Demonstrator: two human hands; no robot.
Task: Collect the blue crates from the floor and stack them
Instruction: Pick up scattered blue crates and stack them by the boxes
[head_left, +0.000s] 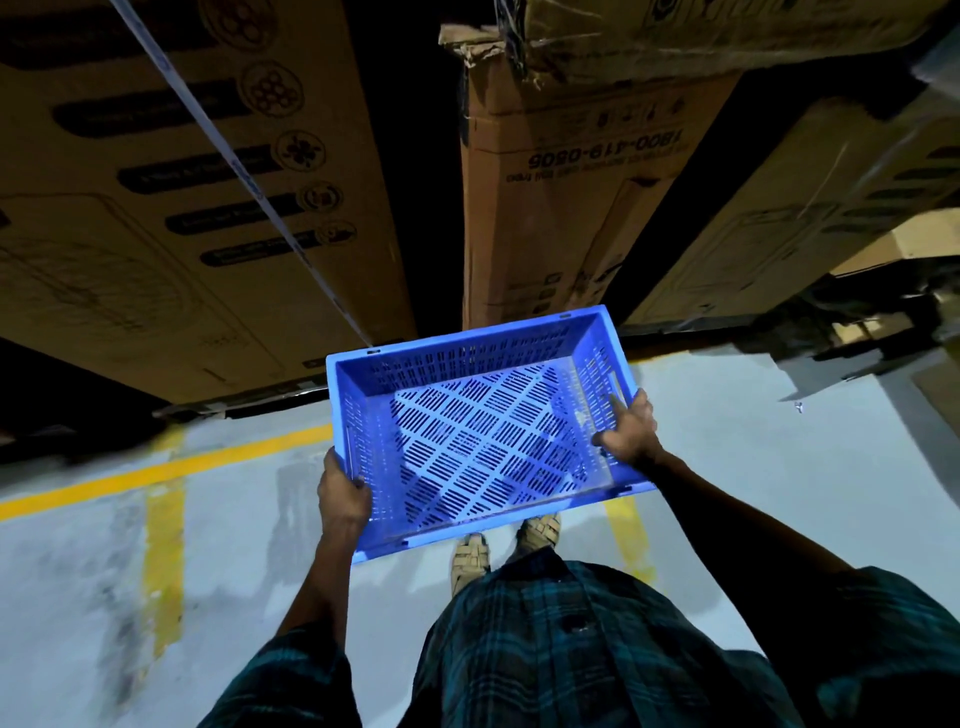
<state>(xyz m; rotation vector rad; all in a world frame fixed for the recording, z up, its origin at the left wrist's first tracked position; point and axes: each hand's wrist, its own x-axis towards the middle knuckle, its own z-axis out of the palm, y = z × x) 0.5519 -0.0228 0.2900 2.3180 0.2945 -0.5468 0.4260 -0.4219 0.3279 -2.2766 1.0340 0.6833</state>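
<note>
STEP: carry, one blue crate (483, 426) held clear of the floor (727, 467) before you | GRIP: left hand (343, 493) and right hand (631, 431) each clasp a side rim | NEXT: no stack in view; locate it, keep crate level, lower squarely onto it

Open grey floor (727, 467) with yellow lines (166, 519) extends to the left, right and front of the carried blue crate (478, 431), which fills the span between the left hand (343, 499) and the right hand (631, 434) and covers most of the feet. Ahead, tall cardboard cartons bound this room: a large carton (182, 208) at left, a middle carton (561, 197), and further cartons (810, 208) at right. Dark narrow gaps separate the cartons.
</note>
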